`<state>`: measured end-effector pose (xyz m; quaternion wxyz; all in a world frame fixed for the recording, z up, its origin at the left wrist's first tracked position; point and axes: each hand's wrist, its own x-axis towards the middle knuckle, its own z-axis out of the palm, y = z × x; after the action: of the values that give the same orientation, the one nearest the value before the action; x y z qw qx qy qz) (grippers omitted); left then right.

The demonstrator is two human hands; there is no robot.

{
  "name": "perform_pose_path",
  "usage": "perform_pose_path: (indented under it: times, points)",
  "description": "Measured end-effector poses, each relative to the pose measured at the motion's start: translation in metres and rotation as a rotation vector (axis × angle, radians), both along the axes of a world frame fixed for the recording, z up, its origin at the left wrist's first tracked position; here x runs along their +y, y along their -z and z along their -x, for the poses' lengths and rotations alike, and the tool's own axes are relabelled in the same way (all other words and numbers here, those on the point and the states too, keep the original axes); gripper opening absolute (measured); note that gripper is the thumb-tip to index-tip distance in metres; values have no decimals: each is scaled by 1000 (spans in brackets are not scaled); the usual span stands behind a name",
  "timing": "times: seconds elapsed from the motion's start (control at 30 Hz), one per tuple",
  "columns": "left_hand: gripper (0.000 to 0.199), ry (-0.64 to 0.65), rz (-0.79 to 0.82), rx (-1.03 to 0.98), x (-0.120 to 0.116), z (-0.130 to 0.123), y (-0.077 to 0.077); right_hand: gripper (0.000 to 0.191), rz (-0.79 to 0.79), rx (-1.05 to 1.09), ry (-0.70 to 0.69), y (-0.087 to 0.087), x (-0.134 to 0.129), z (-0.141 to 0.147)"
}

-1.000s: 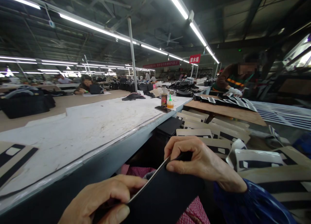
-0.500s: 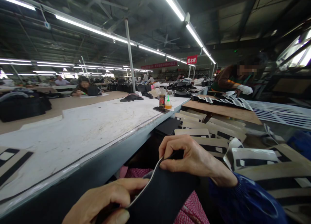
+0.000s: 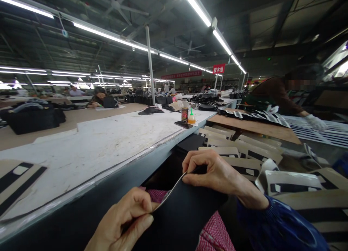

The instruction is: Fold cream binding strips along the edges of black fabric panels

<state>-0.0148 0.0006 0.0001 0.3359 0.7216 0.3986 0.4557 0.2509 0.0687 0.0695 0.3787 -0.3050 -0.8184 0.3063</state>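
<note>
A black sheet of leather-like material [image 3: 179, 214] with a pale edge is held up over my lap between both hands. My left hand [image 3: 127, 218] pinches its near left edge between thumb and fingers. Farther along the same edge, my right hand [image 3: 212, 173] grips it with thumb and bent fingers. Between the two hands the pale edge runs in a slight curve. The sheet's lower part goes out of the picture at the bottom. Red-and-white checked cloth [image 3: 216, 233] shows beneath it.
A white-covered table [image 3: 108, 145] runs along my left, bearing a dark-labelled jar [image 3: 184, 114], a green-tipped glue bottle [image 3: 191, 117] and a phone [image 3: 183, 124]. Beige panels with black strips [image 3: 255, 153] lie overlapping at my right. Beyond them, a gloved co-worker [image 3: 272, 91] leans over white strips [image 3: 331, 131].
My left thumb and fingers have closed together on the sheet's edge, where the index finger was stretched along it. The view has shifted slightly. The co-worker's gloved hand has reached out to the right.
</note>
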Motion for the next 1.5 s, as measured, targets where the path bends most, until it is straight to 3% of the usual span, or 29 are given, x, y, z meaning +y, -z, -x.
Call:
perform_pose_path:
  times: [0.07,0.17,0.23,0.37,0.47,0.7,0.87,0.97,1.1,1.27,1.4,1.5]
  points:
    - [14,-34,-188,98,4,4,4,24,17,3,3,0,0,0]
    - [31,-135,-432,239,6,6,5,24,34,3,10,-2,0,1]
    - [36,-86,-497,230,7,5,1,24,42,3,9,-3,0,2]
    - [54,150,-413,122,8,2,-1,26,41,10,0,-4,-1,3]
    - [57,196,-341,97,12,0,4,28,26,19,-8,-5,-3,2]
    - [60,103,-454,210,18,4,9,25,36,12,-13,-6,-10,-1]
    - [39,-118,-454,262,18,11,8,25,2,33,50,-3,-10,-5]
    - [27,-191,-436,253,17,8,4,23,-32,37,53,-3,-9,-9]
    - [23,-265,-527,158,12,-3,-5,23,-30,55,69,-5,-12,-12]
    - [38,-171,-610,148,7,-8,-11,25,-8,82,83,-8,-15,-10]
    - [55,-89,-568,237,10,1,-3,23,-14,72,66,-10,-14,-8]
    - [57,-131,-583,296,12,6,4,24,-49,53,71,-10,-15,-3]
